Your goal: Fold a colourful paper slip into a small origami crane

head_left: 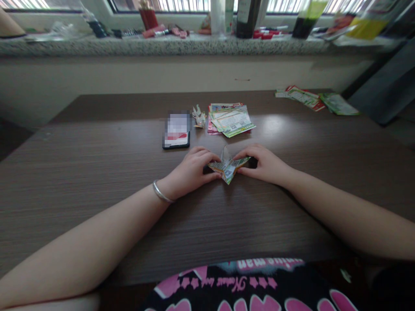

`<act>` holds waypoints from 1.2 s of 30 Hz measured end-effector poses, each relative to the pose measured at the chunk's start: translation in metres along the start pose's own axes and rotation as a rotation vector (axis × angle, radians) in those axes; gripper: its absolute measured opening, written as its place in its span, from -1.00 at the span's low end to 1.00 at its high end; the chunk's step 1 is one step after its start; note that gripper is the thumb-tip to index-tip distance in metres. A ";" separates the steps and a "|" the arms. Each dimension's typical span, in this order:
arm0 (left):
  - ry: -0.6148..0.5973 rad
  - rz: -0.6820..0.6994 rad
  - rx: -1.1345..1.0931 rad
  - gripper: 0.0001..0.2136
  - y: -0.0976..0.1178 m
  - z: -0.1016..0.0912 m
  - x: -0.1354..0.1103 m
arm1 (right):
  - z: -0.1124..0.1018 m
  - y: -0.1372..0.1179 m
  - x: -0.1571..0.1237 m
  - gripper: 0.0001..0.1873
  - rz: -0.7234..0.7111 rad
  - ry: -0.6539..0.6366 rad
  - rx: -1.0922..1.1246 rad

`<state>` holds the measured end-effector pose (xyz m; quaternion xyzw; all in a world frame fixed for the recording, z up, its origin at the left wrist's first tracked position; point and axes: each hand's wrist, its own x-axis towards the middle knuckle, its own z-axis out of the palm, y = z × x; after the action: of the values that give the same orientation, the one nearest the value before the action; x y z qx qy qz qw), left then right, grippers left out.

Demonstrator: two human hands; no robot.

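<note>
A folded paper figure, printed in green, orange and white, lies on the dark wooden table at its middle. My left hand pinches its left tip with curled fingers; a silver bangle sits on that wrist. My right hand pinches the right tip the same way. One flap of the paper stands up between the two hands.
Behind the hands lie a phone, a small finished paper figure and a stack of printed paper sheets. More leaflets lie at the far right. A stone windowsill with bottles and clutter runs behind the table.
</note>
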<state>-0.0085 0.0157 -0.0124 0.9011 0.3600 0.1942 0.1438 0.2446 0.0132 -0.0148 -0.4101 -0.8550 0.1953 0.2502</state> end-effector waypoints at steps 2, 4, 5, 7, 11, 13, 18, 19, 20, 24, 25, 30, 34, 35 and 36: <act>0.005 -0.002 -0.016 -0.67 0.000 0.000 0.000 | 0.001 0.000 0.000 -0.73 0.029 0.026 0.027; 0.014 -0.011 -0.034 -0.69 0.001 0.001 0.000 | 0.001 0.000 0.000 -0.73 0.050 0.032 0.051; 0.018 -0.016 -0.043 -0.69 0.001 0.001 0.001 | 0.001 -0.001 0.000 -0.73 0.056 0.030 0.057; 0.018 -0.026 -0.058 -0.69 0.001 0.001 0.001 | 0.001 -0.002 0.000 -0.73 0.060 0.025 0.056; 0.013 -0.047 -0.075 -0.71 0.003 0.000 0.001 | 0.002 -0.003 0.000 -0.73 0.074 0.031 0.058; 0.025 -0.063 -0.092 -0.70 0.005 0.000 0.001 | 0.003 -0.002 0.000 -0.70 0.107 0.045 0.090; 0.041 -0.073 -0.143 -0.70 0.008 -0.001 0.002 | 0.005 -0.001 0.001 -0.68 0.161 0.073 0.157; 0.043 -0.074 -0.149 -0.70 0.009 -0.001 0.002 | 0.005 0.000 0.001 -0.68 0.154 0.072 0.156; 0.046 -0.076 -0.153 -0.71 0.009 -0.001 0.003 | 0.005 -0.001 0.002 -0.68 0.146 0.071 0.149; 0.050 -0.089 -0.170 -0.73 0.009 0.000 0.002 | 0.004 -0.001 0.002 -0.70 0.129 0.058 0.123; 0.055 -0.091 -0.180 -0.73 0.009 0.000 0.002 | 0.004 -0.001 0.002 -0.72 0.137 0.058 0.130; 0.105 -0.119 -0.268 -0.71 0.010 -0.001 0.001 | 0.005 0.001 0.002 -0.82 0.212 0.102 0.216; 0.115 -0.122 -0.361 -0.62 0.010 0.001 0.000 | 0.008 0.004 0.002 -0.87 0.198 0.217 0.269; 0.109 -0.116 -0.398 -0.57 0.010 0.002 0.000 | 0.009 0.004 0.002 -0.89 0.196 0.232 0.298; 0.101 -0.113 -0.440 -0.53 0.009 0.003 -0.001 | 0.010 0.003 0.002 -0.89 0.200 0.237 0.332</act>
<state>-0.0021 0.0082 -0.0113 0.8157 0.3654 0.3046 0.3291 0.2397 0.0149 -0.0234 -0.4659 -0.7309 0.3078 0.3923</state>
